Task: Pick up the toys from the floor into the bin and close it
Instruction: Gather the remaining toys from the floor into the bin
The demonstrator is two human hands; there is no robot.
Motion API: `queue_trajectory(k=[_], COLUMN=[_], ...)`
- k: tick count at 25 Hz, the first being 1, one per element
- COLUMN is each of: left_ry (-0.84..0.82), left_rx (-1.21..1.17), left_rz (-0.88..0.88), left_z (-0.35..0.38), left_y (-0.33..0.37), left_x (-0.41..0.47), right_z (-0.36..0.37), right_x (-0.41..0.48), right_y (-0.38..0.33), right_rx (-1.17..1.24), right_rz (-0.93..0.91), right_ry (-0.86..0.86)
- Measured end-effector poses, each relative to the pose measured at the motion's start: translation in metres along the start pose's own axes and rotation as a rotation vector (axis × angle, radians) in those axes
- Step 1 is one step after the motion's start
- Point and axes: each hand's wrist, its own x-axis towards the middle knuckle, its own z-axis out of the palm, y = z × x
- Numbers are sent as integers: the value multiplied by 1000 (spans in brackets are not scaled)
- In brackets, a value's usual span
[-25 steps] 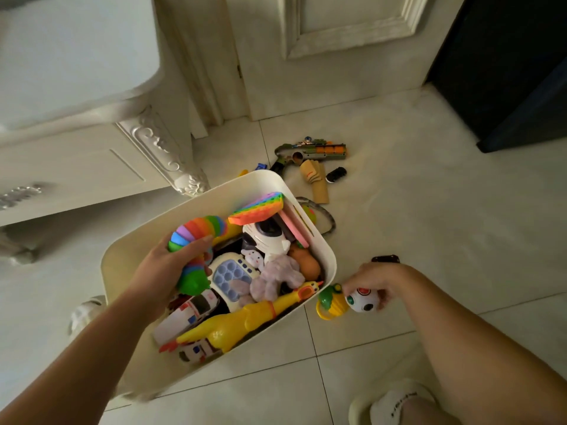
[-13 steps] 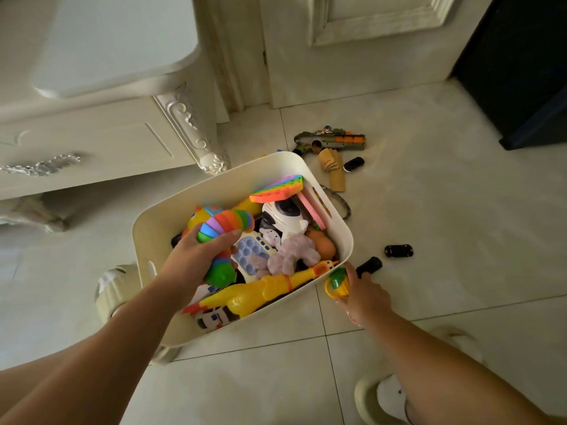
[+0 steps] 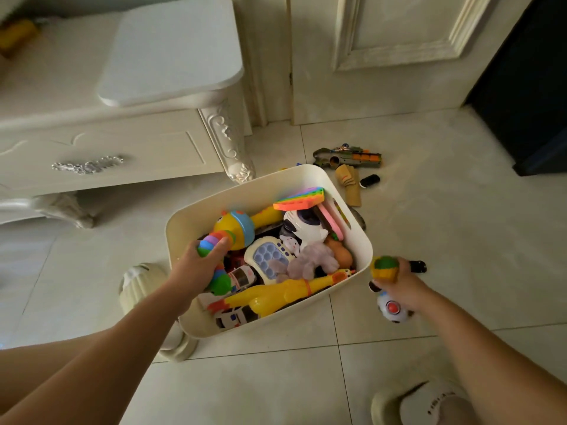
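Note:
A cream bin (image 3: 196,219) stands open on the tiled floor, packed with toys such as a yellow rubber chicken (image 3: 285,294) and a purple plush (image 3: 310,260). My left hand (image 3: 196,268) is inside the bin's left side, gripping a rainbow segmented slug toy (image 3: 214,243). My right hand (image 3: 399,285) hovers just right of the bin and holds a yellow-green toy (image 3: 385,268), a white ball with a red spot (image 3: 391,309) and a small black car (image 3: 417,266). A toy gun (image 3: 346,156), a tan hand toy (image 3: 348,185) and another black car (image 3: 369,180) lie on the floor behind the bin.
A white carved cabinet (image 3: 122,142) with a curved leg (image 3: 236,161) stands left of the bin. A door (image 3: 383,56) is behind and dark furniture (image 3: 527,102) at the right. My slippered feet (image 3: 426,404) are near the bottom.
My right hand has picked the black car off the floor and risen beside the bin. My left hand has pushed the rainbow slug lower into the bin.

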Motion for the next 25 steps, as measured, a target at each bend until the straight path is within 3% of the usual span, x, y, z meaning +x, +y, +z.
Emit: queue_trajectory(k=[4, 6, 10, 13, 16, 19, 22, 25], left_ry=[52, -8, -297, -409, -474, -399, -218, -159], left_rx=[179, 319, 676, 915, 990, 1065, 984, 938], left_rz=[92, 78, 119, 194, 222, 277, 261, 307], left_z=[4, 6, 14, 14, 10, 14, 18, 17], left_y=[-13, -16, -28, -34, -34, -29, -30, -35], left_x=[13, 14, 6, 0, -5, -15, -23, -29], right_z=[-64, -80, -56, 4, 69, 116, 156, 190], right_x=[-28, -45, -72, -78, -74, -69, -60, -51], right_y=[-48, -84, -161, -195, -208, -217, -227, -226], right_rx=[75, 99, 109, -85, -269, -441, -799, -1028], right_rz=[-136, -274, -513, -605, -640, -676, -777, -890], right_ry=[272, 328, 125, -122, -280, -370, -294, -251])
